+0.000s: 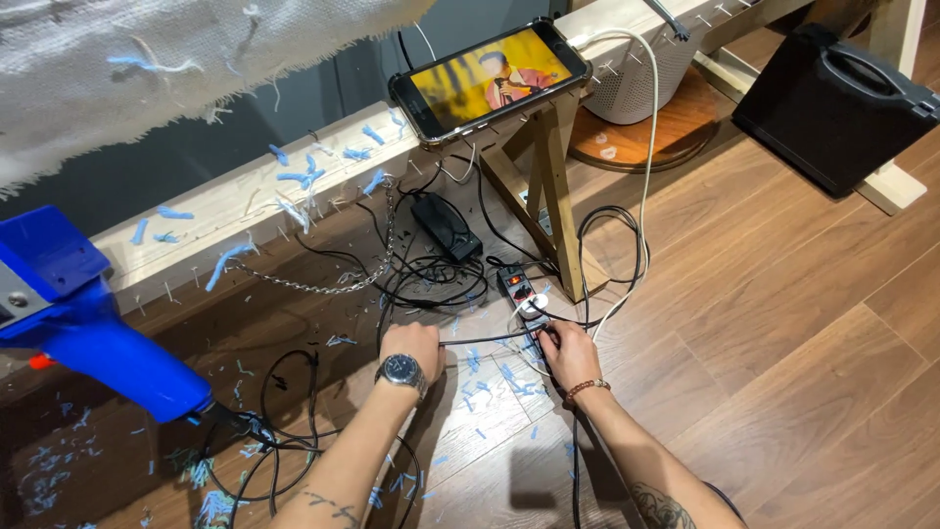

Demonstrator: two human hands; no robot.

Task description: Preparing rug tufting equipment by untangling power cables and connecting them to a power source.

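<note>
Far left: blue tufting gun (88, 323) sits low against the wooden frame rail (225, 211), its black cord (284, 441) looping across the floor toward the middle; blue yarn clippings (490, 387) all over the rail and floorboards. Left hand (411, 345), wristwatch on, is closed into a loose fist pressed on the floor, apparently pinning or gripping a black cable; can't see what's under the fingers. Thin chain (323, 279) and a black power brick (446, 225) lie just behind it in the cable tangle. Right hand (568, 355), bead bracelet, fingers curled around a black plug at the near end of the power strip (521, 294), which lies on the floor at the foot of the frame leg, its red switch lit. White plug already seated beside it, white cable running up to the phone (490, 78) propped on the frame. Looks like the plug-in step, mid-seat. Next move probably needs the plug squared to the socket and a straight push, strip held steady. Black case (842, 98) far right, uninvolved.
</note>
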